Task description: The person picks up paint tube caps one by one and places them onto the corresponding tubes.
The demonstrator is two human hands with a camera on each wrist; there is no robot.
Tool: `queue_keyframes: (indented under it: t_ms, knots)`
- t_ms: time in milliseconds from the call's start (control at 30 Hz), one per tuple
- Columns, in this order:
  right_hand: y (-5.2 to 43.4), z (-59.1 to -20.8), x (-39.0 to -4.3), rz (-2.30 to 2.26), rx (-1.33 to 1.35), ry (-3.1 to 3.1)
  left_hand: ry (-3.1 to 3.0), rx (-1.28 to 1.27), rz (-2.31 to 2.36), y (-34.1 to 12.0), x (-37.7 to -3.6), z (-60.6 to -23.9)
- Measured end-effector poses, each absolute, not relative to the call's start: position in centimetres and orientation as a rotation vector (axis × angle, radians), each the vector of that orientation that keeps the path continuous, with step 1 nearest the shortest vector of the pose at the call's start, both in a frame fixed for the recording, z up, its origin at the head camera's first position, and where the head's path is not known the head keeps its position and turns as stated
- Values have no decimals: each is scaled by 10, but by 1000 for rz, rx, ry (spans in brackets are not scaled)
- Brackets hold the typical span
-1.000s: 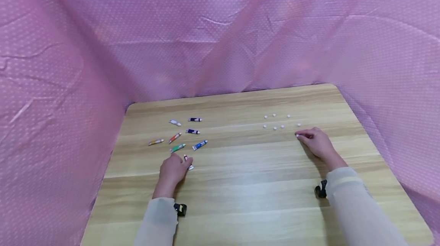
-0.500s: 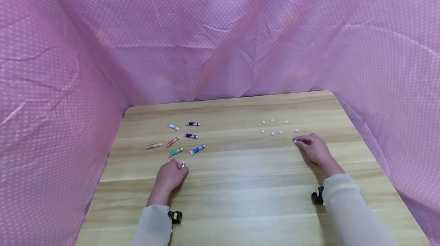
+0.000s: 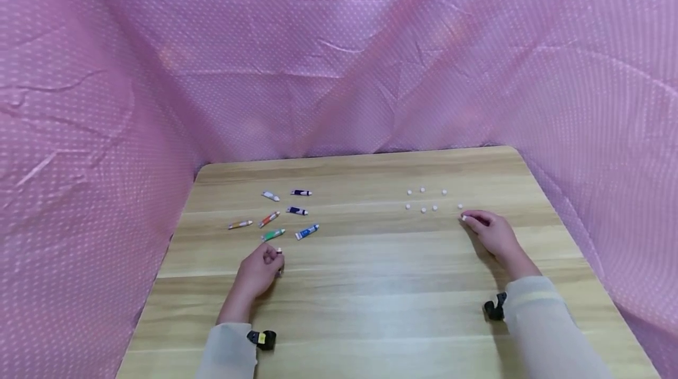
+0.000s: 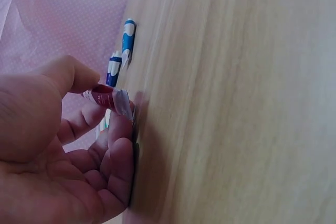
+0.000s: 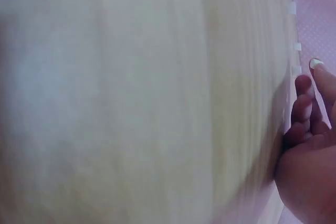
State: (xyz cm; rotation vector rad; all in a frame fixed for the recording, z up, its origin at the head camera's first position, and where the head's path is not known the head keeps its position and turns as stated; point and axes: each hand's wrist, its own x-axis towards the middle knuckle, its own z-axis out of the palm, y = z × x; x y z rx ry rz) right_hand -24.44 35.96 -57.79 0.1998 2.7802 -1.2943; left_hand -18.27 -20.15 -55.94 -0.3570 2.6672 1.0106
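My left hand pinches a small paint tube between thumb and fingers, low over the table on the left. In the left wrist view the tube is dark red with a flat silvery end. Just beyond that hand lie a green tube and a blue tube. On the right, my right hand pinches a small white cap at the fingertips. Several more white caps lie beyond and to its left. The right wrist view shows that hand only in part, at its edge.
Farther back on the left lie an orange-red tube, a yellow tube, a pale silver tube and two dark tubes, one of them a dark blue tube. Pink dotted sheeting walls the wooden table behind and at both sides.
My left hand has picked up the dark red tube from the table and turned it, shifting slightly left and nearer. My right hand has stayed almost in place with the cap.
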Motion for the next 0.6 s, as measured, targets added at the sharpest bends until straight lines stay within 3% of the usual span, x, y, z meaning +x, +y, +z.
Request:
queue_keyframes:
  t_ms: [333,600]
  knots:
    - [369,-577,-239,-1779,372,2479,2650,-411,1065,-200,-178,-556]
    - [369,-574,-233,-1845,479,2451,2665,-393,1120,-189,-170,-552]
